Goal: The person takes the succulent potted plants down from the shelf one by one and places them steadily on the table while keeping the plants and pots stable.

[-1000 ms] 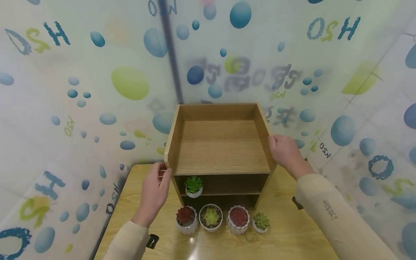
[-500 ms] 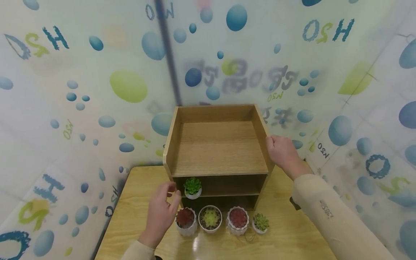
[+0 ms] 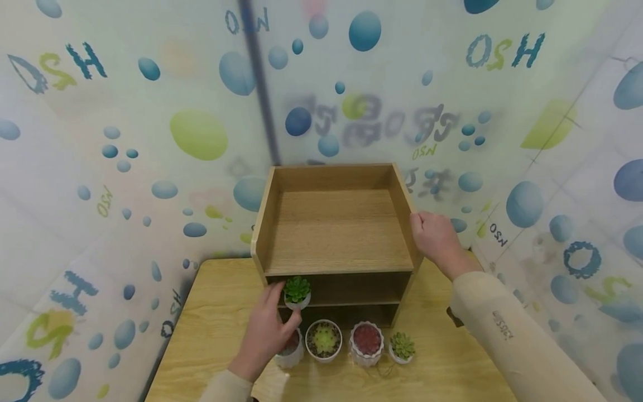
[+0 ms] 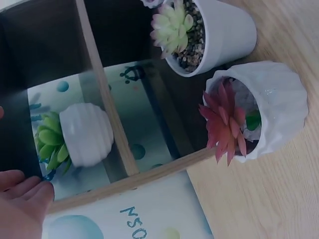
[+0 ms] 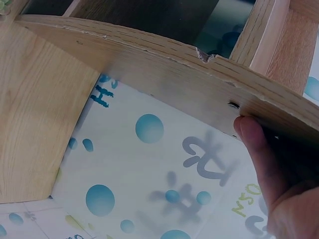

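Note:
A small wooden shelf (image 3: 336, 229) stands on the table, with a tray-like top and two levels below. On its upper level, at the left, sits a green succulent in a white ribbed pot (image 4: 87, 134). My left hand (image 3: 263, 329) reaches to this plant, thumb and fingers spread on either side of it; in the left wrist view the fingertips (image 4: 37, 191) are beside the leaves, apart from the pot. With my right hand (image 3: 436, 240) I grip the right side panel of the shelf, and the right wrist view shows the thumb (image 5: 251, 132) pressed against the panel's outer face.
In front of the shelf stand a red spiky succulent (image 4: 227, 119), partly behind my left hand in the head view, a yellow-green one (image 3: 324, 339), a dark red one (image 3: 368, 339) and a small green one (image 3: 402, 346). Patterned walls (image 3: 201, 134) enclose the table (image 3: 211, 296).
My left hand has let go of the shelf's left front edge and moved down and right to the green succulent on the upper level. The right hand stays on the side panel.

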